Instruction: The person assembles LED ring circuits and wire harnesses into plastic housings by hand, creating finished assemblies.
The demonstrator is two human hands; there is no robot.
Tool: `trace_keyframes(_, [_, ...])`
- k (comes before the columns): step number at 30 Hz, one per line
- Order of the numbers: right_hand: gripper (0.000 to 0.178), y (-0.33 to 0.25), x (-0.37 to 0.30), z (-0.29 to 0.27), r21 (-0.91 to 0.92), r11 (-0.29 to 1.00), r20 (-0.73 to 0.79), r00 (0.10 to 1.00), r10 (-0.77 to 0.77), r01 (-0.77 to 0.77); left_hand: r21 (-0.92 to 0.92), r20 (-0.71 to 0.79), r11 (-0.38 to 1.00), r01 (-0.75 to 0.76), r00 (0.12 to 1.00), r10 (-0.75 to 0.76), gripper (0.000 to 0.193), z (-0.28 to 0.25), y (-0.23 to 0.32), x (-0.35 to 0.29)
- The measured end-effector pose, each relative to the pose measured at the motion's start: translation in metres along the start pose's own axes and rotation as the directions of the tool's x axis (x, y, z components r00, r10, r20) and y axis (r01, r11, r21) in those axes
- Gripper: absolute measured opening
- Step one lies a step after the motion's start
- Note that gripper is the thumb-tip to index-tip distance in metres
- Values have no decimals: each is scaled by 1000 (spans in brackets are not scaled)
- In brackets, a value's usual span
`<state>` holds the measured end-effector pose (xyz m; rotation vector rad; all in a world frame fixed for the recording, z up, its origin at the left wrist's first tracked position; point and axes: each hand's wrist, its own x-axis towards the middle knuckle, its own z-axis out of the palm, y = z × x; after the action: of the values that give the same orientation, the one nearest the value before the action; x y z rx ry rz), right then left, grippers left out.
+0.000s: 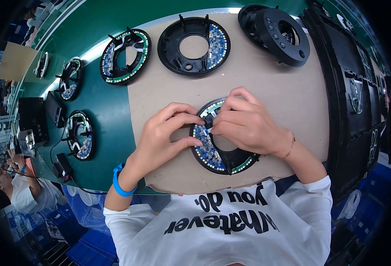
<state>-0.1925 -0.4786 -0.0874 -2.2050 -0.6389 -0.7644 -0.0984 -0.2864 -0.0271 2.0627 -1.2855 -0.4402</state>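
Observation:
A round black housing with a central hole lies on the cardboard in front of me. It carries a blue circuit board on its left side and a green LED strip along its rim. My left hand grips its left edge, with the thumb on the blue board and the index finger near the board's upper end. Over the housing's upper part, my right hand is closed in a pinch. At its fingertips shows a short white cable; the fingers hide the rest of it.
Similar housings with boards stand at the back, back left and left. Two stacked black ring covers lie at the far right. Black trays line the right edge. A black box and cables sit left; another person is beyond.

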Motion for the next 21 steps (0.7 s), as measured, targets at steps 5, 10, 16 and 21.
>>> trace_keyframes(5, [7, 0, 0, 1, -14, 999, 11, 999, -33, 33, -38, 0, 990, 137, 990, -138, 27, 1, 9, 10])
trace_keyframes(10, [7, 0, 1, 1, -25, 999, 2, 999, -37, 38, 39, 25, 987, 158, 987, -159, 28, 3, 6, 16])
trace_keyframes(16, [6, 2, 2, -1, -49, 998, 23, 999, -33, 34, 173, 91, 956, 238, 962, -256, 31, -1, 11, 25])
trace_keyframes(21, [14, 0, 4, -6, -37, 998, 37, 998, -54, 55, 181, 97, 957, 226, 964, -246, 32, 0, 12, 25])
